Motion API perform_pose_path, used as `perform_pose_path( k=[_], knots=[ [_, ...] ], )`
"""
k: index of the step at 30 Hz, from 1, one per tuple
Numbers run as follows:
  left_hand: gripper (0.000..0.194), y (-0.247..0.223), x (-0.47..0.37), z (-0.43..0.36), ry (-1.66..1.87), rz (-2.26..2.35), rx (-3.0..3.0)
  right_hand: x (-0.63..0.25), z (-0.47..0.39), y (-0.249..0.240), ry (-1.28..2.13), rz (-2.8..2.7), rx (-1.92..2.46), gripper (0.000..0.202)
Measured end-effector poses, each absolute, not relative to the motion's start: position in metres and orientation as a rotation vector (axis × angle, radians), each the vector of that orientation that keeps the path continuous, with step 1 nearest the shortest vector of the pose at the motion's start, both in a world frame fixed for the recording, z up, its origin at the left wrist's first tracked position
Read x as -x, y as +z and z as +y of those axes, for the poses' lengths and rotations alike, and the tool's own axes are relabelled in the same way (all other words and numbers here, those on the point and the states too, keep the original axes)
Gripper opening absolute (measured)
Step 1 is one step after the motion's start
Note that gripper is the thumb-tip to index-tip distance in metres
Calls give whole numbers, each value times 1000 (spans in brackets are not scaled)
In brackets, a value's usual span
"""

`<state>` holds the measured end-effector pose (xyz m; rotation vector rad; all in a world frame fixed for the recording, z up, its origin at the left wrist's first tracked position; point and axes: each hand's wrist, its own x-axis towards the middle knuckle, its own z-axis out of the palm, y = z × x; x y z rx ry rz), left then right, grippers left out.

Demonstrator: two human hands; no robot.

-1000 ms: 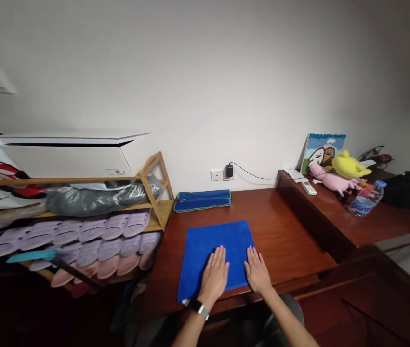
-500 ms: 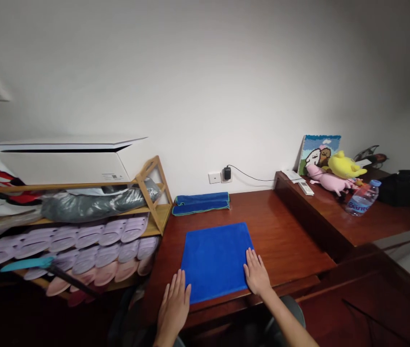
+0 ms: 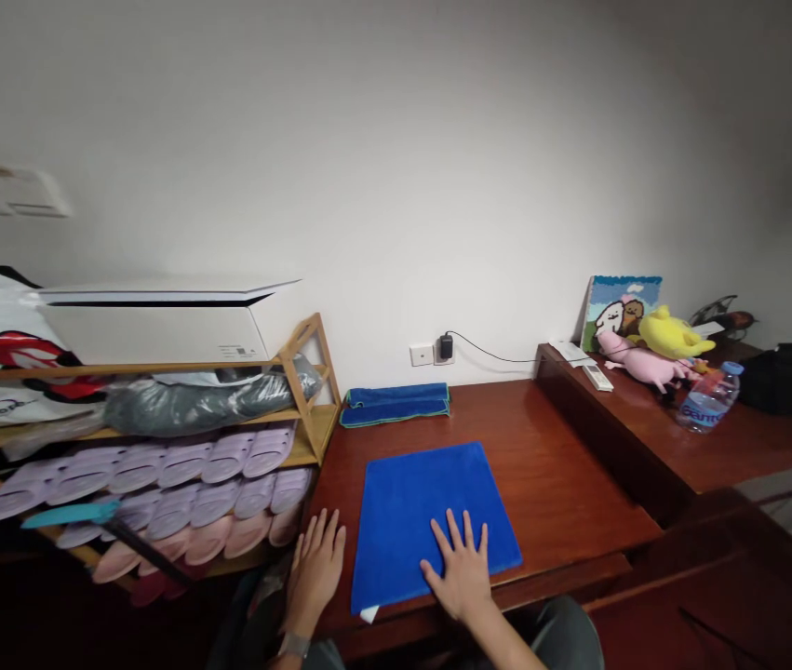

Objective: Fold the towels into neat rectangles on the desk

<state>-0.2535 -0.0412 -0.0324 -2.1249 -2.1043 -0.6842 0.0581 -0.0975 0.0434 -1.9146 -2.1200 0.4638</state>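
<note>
A blue cloth [image 3: 416, 502] lies spread flat on the reddish-brown wooden desk [image 3: 542, 465], with a small white tag at its near left corner. My right hand [image 3: 462, 568] rests on the cloth's near right part, palm down and fingers spread. To the left of the cloth, apart from it, my left hand [image 3: 317, 563] is at the desk's left edge, its fingers stretched out and holding nothing. Farther back, against the wall, lies a folded blue towel [image 3: 396, 404] with green edging.
On the left stands a wooden rack [image 3: 308, 419] with lilac and pink slippers [image 3: 210, 456] and a white box [image 3: 151, 330] on top. A raised ledge at right bears a water bottle [image 3: 709, 400], plush toys [image 3: 675, 333] and a remote [image 3: 597, 377]. A black plug [image 3: 446, 347] sits in the wall socket.
My right hand has moved from the cloth's right edge onto its near part, fingers now spread. My left hand has shifted left, away from the cloth. The cloth's near left tag now shows.
</note>
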Motion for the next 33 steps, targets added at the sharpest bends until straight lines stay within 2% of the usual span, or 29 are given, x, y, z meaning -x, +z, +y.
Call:
perform_pose_path(
  k=[9,17,21,27,33],
  knots=[
    [64,-8,246,37,-413,-2131,2114,-160,-82,21,331,-2093,2054,72],
    [66,-19,238,44,-422,-2068,2095,-250,-37,41,315,-2093,2248,70],
    [65,-20,238,43,-463,-2066,2068,-253,-29,39,300,-2027,2324,70],
    [66,-19,239,41,-530,-2060,2089,-224,-38,10,215,-2013,2303,73],
    [64,-16,240,41,-506,-2088,2080,-248,17,16,310,-2019,2359,74]
  ],
)
